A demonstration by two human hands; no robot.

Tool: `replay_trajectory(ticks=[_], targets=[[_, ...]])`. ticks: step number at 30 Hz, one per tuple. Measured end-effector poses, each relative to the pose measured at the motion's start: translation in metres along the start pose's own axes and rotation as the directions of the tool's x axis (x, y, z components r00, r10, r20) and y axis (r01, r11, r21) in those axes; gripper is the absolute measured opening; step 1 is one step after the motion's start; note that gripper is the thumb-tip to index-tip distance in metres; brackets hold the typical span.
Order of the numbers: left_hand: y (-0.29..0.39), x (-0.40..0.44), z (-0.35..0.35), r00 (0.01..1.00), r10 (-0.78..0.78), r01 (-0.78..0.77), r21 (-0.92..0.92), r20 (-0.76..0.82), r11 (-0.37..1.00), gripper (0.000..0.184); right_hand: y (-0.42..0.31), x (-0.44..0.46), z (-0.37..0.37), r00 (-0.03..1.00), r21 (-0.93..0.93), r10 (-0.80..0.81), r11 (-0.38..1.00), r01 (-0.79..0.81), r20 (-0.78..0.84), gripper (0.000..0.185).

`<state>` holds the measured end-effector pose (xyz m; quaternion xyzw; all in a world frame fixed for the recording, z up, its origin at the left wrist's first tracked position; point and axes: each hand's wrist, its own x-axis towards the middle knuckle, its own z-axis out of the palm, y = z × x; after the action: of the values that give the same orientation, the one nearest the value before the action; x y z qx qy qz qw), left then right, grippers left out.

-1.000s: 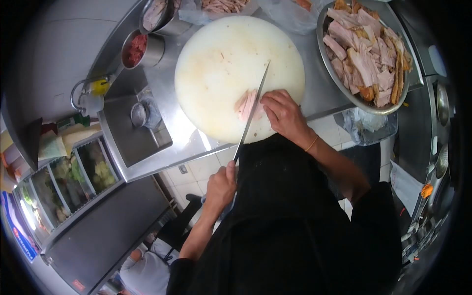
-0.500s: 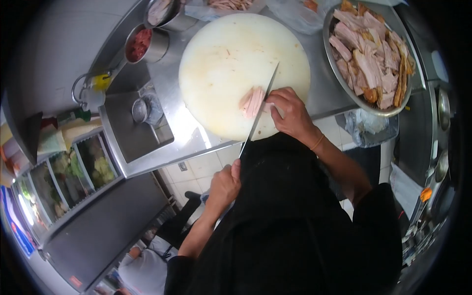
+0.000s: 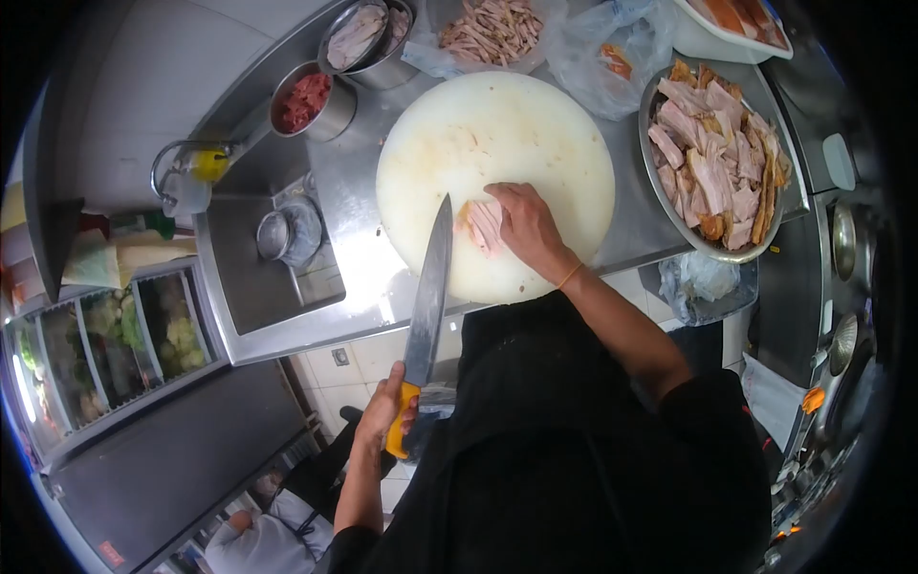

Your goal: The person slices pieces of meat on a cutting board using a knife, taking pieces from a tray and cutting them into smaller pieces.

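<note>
My left hand (image 3: 385,409) is wrapped round the yellow handle of a large kitchen knife (image 3: 430,287). The blade lies flat-side up and points away from me, its tip over the round white cutting board (image 3: 421,143). Just right of the blade, apart from it, sits a small pile of sliced pale meat (image 3: 481,228). My right hand (image 3: 529,230) grips the pile from its right side, fingers bent over the far edge; part of the meat is hidden under them. A few small scraps lie farther up the board.
To the right stands a metal tray (image 3: 660,206) heaped with meat pieces. Behind the board are a bag of meat strips (image 3: 492,33) and a plastic bag (image 3: 593,77). A pot of red meat (image 3: 306,103) and a sink (image 3: 244,287) are left. A person (image 3: 268,536) is lower left.
The knife has come away from the meat, moving left and turning its blade flat. My right hand has shifted left and now lies over the slices. The view has tilted, showing more behind the board.
</note>
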<state>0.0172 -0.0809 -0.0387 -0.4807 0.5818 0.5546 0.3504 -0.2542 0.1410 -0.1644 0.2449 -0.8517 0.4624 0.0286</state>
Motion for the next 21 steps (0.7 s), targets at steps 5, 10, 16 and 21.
replay_trajectory(ticks=[5, 10, 16, 21], targets=[[0.0, 0.018, 0.006, 0.983, -0.021, 0.014, 0.039, 0.181, 0.999, 0.072, -0.043, -0.015, -0.003, 0.999, -0.126, 0.033, 0.991, -0.036, -0.032, 0.042], [0.013, 0.028, 0.024, 0.977, 0.02, -0.017, -0.018, 0.212, 1.0, 0.069, -0.041, -0.005, -0.004, 0.988, 0.076, 0.137, 0.987, -0.142, 0.07, 0.046], [0.033, 0.031, 0.032, 0.961, 0.034, -0.02, -0.052, 0.276, 0.998, 0.069, -0.03, 0.013, -0.016, 0.965, 0.227, 0.256, 0.938, -0.262, 0.057, 0.038], [0.103, 0.027, 0.051, 0.96, 0.177, -0.163, -0.08, 0.216, 0.983, 0.069, -0.008, 0.08, -0.041, 0.99, 0.196, 0.141, 0.972, -0.132, -0.032, 0.038]])
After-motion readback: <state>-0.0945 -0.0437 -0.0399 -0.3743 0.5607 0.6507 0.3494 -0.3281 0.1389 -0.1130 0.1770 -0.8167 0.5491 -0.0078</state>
